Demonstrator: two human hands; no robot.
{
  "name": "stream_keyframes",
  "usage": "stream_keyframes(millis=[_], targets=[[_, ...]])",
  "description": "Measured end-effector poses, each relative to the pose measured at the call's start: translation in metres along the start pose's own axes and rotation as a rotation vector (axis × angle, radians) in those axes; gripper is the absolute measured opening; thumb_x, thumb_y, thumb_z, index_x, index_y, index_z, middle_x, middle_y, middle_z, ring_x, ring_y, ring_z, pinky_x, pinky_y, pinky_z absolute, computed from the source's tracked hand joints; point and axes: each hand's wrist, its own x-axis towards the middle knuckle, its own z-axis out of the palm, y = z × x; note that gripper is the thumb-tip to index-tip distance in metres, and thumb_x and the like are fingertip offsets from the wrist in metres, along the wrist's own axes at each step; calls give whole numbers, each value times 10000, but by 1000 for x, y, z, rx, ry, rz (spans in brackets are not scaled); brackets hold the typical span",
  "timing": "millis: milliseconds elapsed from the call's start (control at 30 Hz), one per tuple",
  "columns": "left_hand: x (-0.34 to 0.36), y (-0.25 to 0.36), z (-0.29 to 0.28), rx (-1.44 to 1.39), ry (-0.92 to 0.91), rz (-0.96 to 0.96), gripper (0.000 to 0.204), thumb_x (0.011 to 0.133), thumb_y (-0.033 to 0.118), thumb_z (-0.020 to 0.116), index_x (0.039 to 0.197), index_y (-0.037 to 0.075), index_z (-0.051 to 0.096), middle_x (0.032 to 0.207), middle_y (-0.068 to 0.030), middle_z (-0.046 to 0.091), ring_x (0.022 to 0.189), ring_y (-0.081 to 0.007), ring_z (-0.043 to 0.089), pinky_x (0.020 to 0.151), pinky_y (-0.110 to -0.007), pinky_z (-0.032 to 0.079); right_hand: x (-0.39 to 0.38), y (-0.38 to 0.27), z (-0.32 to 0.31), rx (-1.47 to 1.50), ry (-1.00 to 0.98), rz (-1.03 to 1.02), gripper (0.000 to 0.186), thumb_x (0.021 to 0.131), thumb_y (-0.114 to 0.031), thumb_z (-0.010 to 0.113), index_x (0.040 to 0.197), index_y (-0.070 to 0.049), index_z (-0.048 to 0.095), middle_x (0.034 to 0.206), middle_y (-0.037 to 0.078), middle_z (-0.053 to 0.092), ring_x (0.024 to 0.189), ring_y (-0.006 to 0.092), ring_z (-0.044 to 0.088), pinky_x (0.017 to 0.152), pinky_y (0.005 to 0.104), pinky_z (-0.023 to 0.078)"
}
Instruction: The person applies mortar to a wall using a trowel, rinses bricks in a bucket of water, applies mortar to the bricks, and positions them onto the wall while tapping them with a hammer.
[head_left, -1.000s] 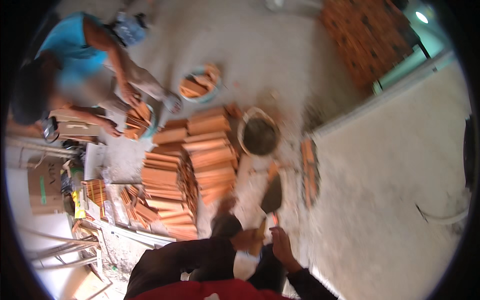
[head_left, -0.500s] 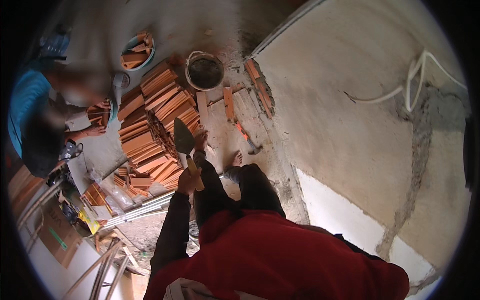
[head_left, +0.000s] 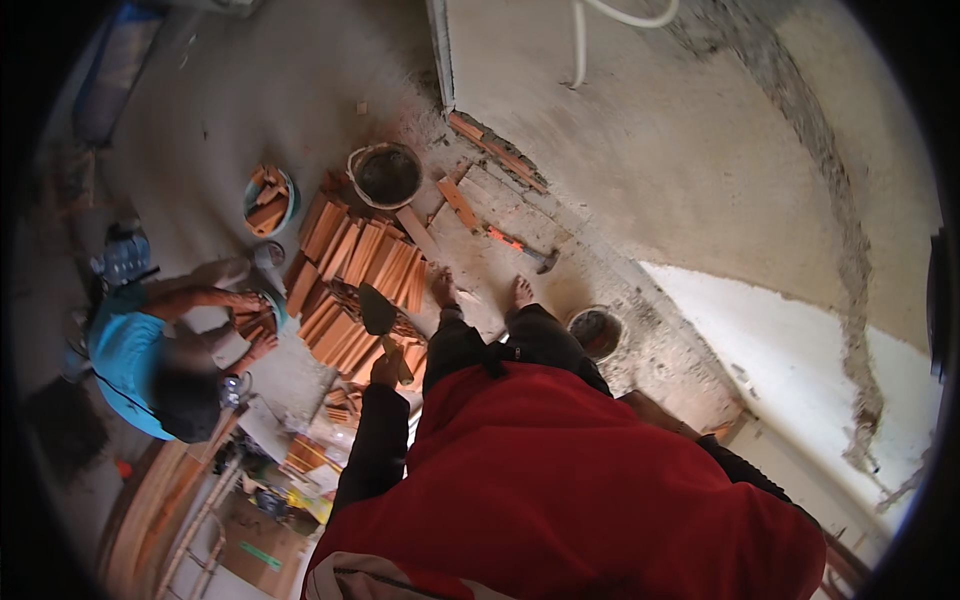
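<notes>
- Your left hand point(head_left: 385, 370) is closed around the wooden handle of a trowel point(head_left: 378, 312), and the dark steel blade points away from you toward 12 o'clock, hanging over the stacked bricks point(head_left: 355, 270).
- Your right hand does not show anywhere; the red shirt point(head_left: 560, 480) covers that side, so you cannot tell whether it is open or closed.
- The trowel looks stiff and fairly light, with most of its weight in the blade. Hold it well up the handle, near the neck, so the blade does not swing.
- The bricks lie in rows on the floor at about 11 o'clock from your bare feet point(head_left: 480, 292). They are likely heavy, rough and apt to chip at the edges, so take one by its long sides.
- A bucket of mortar point(head_left: 384, 175) stands beyond the bricks at 12 o'clock, and a smaller bucket point(head_left: 597, 330) sits just beside your right foot.
- A hammer point(head_left: 520, 248) lies on the floor between your feet and the low course of bricks point(head_left: 495, 152) along the wall.
- Another person in a blue shirt point(head_left: 125, 360) crouches at 9 o'clock, hands on more bricks.
</notes>
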Motion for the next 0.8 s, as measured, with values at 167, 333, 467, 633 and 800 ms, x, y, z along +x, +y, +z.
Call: stream_keyframes(millis=[167, 333, 467, 633, 800], targets=[[15, 12, -34, 103, -65, 72, 547, 916, 481, 588, 1146, -14, 631, 872, -118, 677, 734, -237, 674, 680, -395, 538, 19, 60, 23, -281, -37, 248, 603, 969, -558, 485, 986, 6, 698, 941, 205, 712, 831, 335, 704, 757, 409, 538], [15, 44, -33, 109, -57, 16, 522, 914, 460, 587, 1145, -5, 633, 967, -139, 665, 841, -231, 663, 726, -414, 514, 27, 73, 30, 245, -55, 555, 778, 972, -661, 381, 1061, 62, 654, 972, 273, 679, 827, 386, 686, 753, 445, 524], [-8, 98, -23, 251, -38, 37, 596, 873, 543, 620, 1087, -13, 638, 896, -119, 659, 789, -239, 661, 717, -404, 514, 10, 54, 29, 15, 114, 317, 646, 954, -566, 500, 1033, 57, 653, 903, 283, 673, 787, 402, 676, 735, 465, 507], [-13, 119, -15, 181, -16, -73, 574, 854, 486, 648, 1125, -20, 628, 916, -127, 655, 791, -250, 660, 667, -409, 519, -8, 36, 31, -65, 180, -167, 445, 888, -390, 593, 927, 45, 677, 822, 259, 675, 793, 405, 680, 706, 458, 500], [-25, 145, -4, 317, -52, -22, 567, 857, 462, 647, 1131, -34, 619, 905, -141, 653, 752, -255, 654, 627, -399, 542, 10, 57, 32, -15, 47, 399, 557, 943, -487, 562, 816, 48, 647, 859, 234, 673, 800, 404, 648, 705, 459, 477]])
